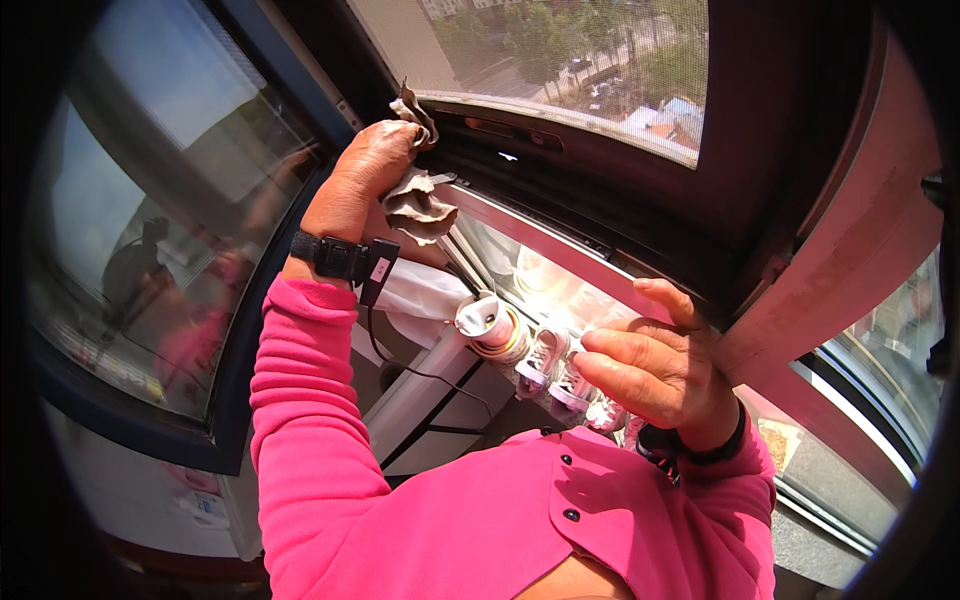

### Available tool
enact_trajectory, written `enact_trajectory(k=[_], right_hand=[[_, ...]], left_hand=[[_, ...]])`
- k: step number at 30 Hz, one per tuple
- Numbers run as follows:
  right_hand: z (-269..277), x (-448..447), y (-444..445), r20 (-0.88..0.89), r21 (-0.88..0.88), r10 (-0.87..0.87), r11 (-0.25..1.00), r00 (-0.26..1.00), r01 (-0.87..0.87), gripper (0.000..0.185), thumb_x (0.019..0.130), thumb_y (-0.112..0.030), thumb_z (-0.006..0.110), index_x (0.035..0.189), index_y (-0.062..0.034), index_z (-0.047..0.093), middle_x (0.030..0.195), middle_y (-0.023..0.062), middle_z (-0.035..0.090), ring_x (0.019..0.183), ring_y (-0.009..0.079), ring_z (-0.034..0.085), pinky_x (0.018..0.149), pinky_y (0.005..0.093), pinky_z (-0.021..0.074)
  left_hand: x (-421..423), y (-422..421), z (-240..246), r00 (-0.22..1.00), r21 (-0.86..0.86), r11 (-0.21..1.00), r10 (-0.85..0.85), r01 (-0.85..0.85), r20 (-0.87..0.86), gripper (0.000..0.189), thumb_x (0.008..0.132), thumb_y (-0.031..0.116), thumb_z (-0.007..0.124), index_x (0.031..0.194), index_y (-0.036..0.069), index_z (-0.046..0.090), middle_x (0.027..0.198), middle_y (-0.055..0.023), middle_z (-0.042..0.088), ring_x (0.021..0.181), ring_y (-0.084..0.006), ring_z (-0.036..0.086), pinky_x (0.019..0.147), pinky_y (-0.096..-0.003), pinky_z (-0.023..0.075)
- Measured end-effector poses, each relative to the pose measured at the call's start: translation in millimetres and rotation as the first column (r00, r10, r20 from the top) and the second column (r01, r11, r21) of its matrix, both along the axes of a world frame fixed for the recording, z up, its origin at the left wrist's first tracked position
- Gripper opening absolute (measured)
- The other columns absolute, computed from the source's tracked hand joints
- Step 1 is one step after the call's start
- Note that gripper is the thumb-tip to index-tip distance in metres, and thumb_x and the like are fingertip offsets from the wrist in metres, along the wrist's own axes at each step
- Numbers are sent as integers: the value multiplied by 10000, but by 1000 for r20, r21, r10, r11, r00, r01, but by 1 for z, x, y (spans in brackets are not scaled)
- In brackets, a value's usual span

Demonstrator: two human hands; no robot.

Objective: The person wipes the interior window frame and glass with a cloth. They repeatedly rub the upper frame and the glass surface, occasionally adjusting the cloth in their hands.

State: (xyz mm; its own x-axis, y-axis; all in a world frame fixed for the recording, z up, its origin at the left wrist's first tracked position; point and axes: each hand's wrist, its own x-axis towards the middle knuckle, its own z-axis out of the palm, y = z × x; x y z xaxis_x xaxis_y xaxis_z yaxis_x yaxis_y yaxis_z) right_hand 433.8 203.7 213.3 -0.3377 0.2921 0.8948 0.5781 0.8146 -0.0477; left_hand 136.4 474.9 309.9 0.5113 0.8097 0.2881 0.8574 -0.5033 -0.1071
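My left hand grips a crumpled grey cloth at the left corner of a dark window frame. Folds of the cloth stick out above and below my fist. A thin flat piece shows beside the cloth; what it is I cannot tell. My right hand holds nothing, its fingers apart, in front of the pale lower frame rail. Whether it touches the rail is unclear. Behind the dark frame an insect screen lets the street below show through.
An opened window sash with reflecting glass stands at my left. Below the rail are a white roll-shaped item and several pairs of shoes on a ledge. A black cable hangs from my left wrist device. Another glass pane is at right.
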Motion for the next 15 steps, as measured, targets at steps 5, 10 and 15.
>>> enact_trajectory(k=[5, 10, 15], right_hand=[[0, -2, 2, -11, 0, 22, 1000, 1000, -22, 222, 800, -72, 759, 995, -139, 679, 899, 0, 709, 689, 111, 687, 1097, 444, 461], [2, -3, 4, -10, -10, 29, 1000, 1000, -29, 228, 793, -79, 756, 998, -144, 681, 905, -5, 702, 679, 106, 683, 1090, 440, 470], [0, 2, 1, 8, -26, 65, 998, 998, -65, 218, 806, -88, 747, 1007, -138, 681, 908, -8, 697, 678, 102, 681, 1087, 439, 476]], left_hand=[[14, -12, -9, 982, -50, 981, -189, 189, 19, 236, 1002, 206, 548, 1055, 39, 705, 1025, -181, 698, 962, -377, 654, 859, -429, 529], [33, -26, -2, 908, -104, 902, -417, 419, 43, 230, 985, 192, 552, 1075, 49, 707, 1056, -168, 696, 983, -370, 646, 869, -418, 524], [42, -43, -11, 914, 66, 918, -395, 391, 94, 225, 993, 231, 569, 1016, 45, 693, 967, -156, 664, 928, -355, 632, 829, -422, 514]])
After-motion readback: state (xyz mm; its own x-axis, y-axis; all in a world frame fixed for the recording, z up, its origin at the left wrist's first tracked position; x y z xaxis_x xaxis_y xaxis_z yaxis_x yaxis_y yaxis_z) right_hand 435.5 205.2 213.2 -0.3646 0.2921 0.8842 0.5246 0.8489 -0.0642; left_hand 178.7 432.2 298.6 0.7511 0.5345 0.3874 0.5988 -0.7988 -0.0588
